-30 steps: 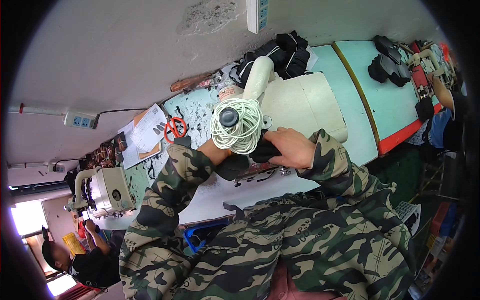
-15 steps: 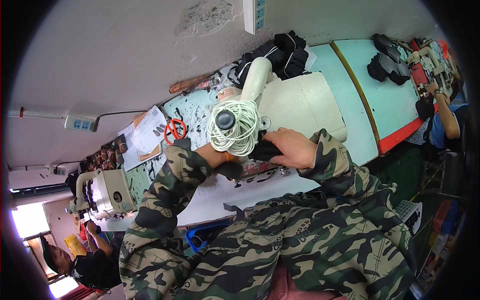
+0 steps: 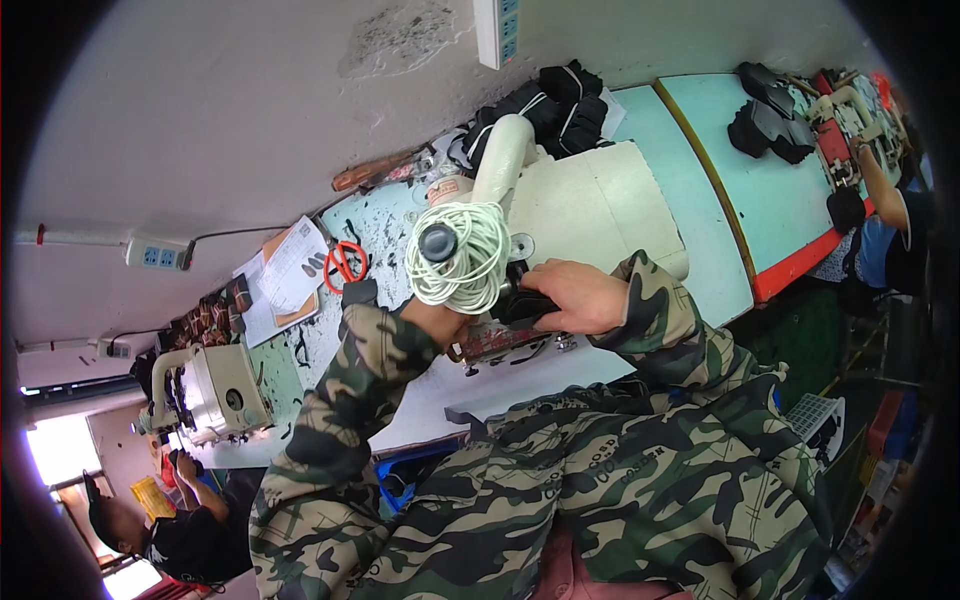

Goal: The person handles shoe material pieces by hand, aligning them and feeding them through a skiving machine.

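A cream-coloured machine (image 3: pixel 590 205), seemingly a sewing machine, stands on the bench in front of me. A coil of pale cord (image 3: pixel 458 275) hangs over its left end around a dark round knob (image 3: pixel 438 242). My right hand (image 3: pixel 580 295) is closed over a dark, soft-looking piece (image 3: pixel 525 308) at the machine's near side. The kind of piece cannot be made out. My left hand (image 3: pixel 437 322) reaches in behind the coil; its fingers are hidden there. Just below the hands shows the machine's worn reddish base (image 3: pixel 497 342).
Orange-handled scissors (image 3: pixel 346 266) and paper sheets (image 3: pixel 295 265) lie to the left. Black bundles (image 3: pixel 545 110) tied with white strips are piled behind the machine. Another cream machine (image 3: pixel 215 390) stands at far left near a person. A second person (image 3: pixel 890 230) works at far right.
My left hand has shifted right, further behind the coil. A dark flap that hung below its wrist no longer shows there. My right hand keeps nearly the same place on the dark piece.
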`<state>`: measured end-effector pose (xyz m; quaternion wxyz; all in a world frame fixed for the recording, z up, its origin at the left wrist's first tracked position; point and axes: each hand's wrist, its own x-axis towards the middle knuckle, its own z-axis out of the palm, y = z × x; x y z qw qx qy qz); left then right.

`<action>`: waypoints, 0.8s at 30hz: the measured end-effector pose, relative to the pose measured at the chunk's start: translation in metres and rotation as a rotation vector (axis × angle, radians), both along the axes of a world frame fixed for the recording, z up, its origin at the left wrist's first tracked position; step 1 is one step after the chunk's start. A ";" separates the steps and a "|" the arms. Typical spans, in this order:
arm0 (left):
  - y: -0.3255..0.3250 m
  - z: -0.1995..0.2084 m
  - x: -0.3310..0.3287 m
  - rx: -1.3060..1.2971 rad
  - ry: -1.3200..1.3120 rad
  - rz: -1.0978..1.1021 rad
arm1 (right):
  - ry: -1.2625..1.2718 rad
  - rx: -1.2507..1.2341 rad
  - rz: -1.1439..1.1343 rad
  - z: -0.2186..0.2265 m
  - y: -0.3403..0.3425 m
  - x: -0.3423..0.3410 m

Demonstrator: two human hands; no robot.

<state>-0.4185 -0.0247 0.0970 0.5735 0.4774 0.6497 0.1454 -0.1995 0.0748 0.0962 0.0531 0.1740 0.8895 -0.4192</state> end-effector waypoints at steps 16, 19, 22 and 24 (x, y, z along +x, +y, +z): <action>0.064 -0.054 0.155 0.796 0.113 0.404 | 0.384 0.365 -0.648 -0.042 0.016 0.065; 0.049 -0.028 0.149 0.860 0.024 0.472 | 0.347 0.013 -0.927 -0.038 0.049 0.067; 0.006 -0.010 0.130 0.563 -0.160 0.291 | 0.068 0.161 -0.924 -0.047 0.093 0.071; -0.028 -0.014 0.122 0.535 -0.311 0.266 | -0.025 0.195 -0.898 -0.054 0.110 0.073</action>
